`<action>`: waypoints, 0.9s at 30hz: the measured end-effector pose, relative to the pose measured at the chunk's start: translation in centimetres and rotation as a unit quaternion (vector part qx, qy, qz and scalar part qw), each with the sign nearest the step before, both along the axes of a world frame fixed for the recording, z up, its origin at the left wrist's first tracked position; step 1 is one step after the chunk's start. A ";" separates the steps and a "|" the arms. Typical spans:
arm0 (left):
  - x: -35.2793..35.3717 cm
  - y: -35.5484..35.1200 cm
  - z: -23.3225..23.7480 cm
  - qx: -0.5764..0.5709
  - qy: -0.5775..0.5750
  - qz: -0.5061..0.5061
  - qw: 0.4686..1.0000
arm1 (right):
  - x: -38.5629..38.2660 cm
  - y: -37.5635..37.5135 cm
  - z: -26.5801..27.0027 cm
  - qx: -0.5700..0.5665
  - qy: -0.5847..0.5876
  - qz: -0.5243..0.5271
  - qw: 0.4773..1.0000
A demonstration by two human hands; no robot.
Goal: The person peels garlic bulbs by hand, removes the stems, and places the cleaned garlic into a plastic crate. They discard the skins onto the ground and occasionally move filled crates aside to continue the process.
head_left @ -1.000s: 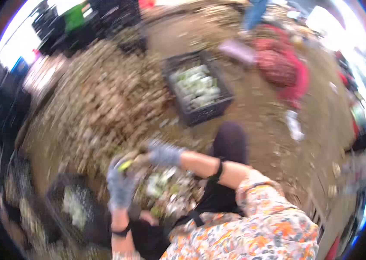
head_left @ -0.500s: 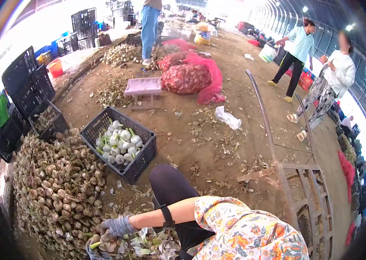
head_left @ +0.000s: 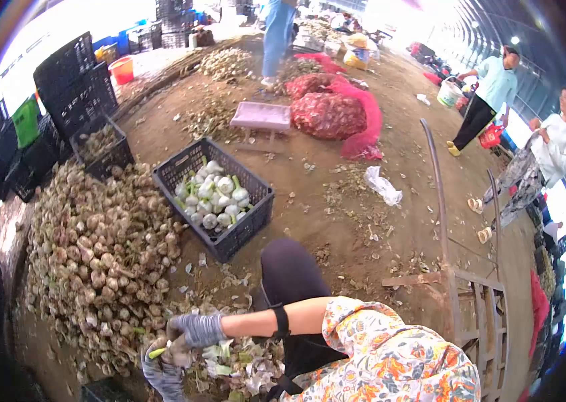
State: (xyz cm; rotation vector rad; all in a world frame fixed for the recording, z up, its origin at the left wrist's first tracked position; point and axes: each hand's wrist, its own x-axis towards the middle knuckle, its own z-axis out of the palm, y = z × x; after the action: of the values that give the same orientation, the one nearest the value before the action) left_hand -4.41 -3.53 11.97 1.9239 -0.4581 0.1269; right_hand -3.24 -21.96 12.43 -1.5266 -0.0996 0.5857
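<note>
My left hand (head_left: 162, 380) and my right hand (head_left: 196, 331), both in grey gloves with soiled fingers, are close together at the lower left. Between them is a garlic bulb whose short green-yellow stem (head_left: 157, 353) sticks out; the fingers hide most of the bulb. Both hands are closed around it. Just beyond lies a large heap of unpeeled garlic (head_left: 105, 258). Loose peeled skins (head_left: 249, 365) litter the ground beside my right wrist. Past my knee stands a black plastic crate (head_left: 256, 218) holding clean white garlic bulbs (head_left: 212, 194).
A metal hand cart (head_left: 453, 295) lies at the right. Farther off are a pink stool (head_left: 261, 115), red mesh sacks of garlic (head_left: 330, 115), a white plastic bag (head_left: 383, 185) and stacked black crates (head_left: 75, 74). Two people stand at the right; another person's legs (head_left: 277, 40) show at the back.
The view has turned, so the surroundings sit farther right in the picture. My hands stay together on the garlic. The person in light blue now faces more toward the camera.
</note>
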 end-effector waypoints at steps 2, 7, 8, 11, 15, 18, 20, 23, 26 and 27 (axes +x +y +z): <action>-0.5 -0.8 2.0 -0.019 0.020 -0.011 1.000 | 0.3 -0.7 0.9 -0.009 0.019 0.015 1.000; 0.6 -0.1 0.3 -0.031 0.069 0.020 0.997 | 1.4 -1.3 -4.6 -0.217 -0.279 0.006 0.935; 0.4 -0.3 0.2 -0.105 0.092 0.022 0.990 | 0.6 -1.5 -2.9 -0.087 -0.156 -0.039 0.983; 0.6 0.8 -0.8 -0.136 0.110 0.035 0.984 | 0.5 -0.7 0.1 -0.022 -0.051 -0.110 0.992; 0.7 0.9 -0.9 -0.208 0.131 0.013 0.969 | 0.5 0.1 0.0 0.000 -0.061 -0.079 0.995; 0.8 0.5 -0.9 -0.202 0.098 0.022 0.974 | 0.5 1.4 -0.6 -0.013 -0.078 -0.094 0.992; 0.9 0.2 -0.6 -0.118 -0.004 0.041 0.992 | -0.1 1.8 -0.4 -0.064 -0.148 -0.087 0.983; 1.5 1.1 -1.1 -0.008 -0.092 -0.027 0.995 | 0.2 1.4 -0.2 -0.144 -0.254 -0.070 0.954; 1.0 1.4 -1.9 -0.333 0.143 -0.034 0.932 | 1.9 0.2 -1.9 -0.122 -0.219 -0.136 0.958; 1.0 2.0 -2.0 -0.364 0.218 -0.030 0.905 | 1.7 0.0 -2.5 -0.120 -0.218 -0.135 0.959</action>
State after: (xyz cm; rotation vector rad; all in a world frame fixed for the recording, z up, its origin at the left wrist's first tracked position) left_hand -3.44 -1.58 9.99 1.1456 -0.1285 -0.1582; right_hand -1.53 -22.00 9.89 -1.8510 -0.1578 0.0348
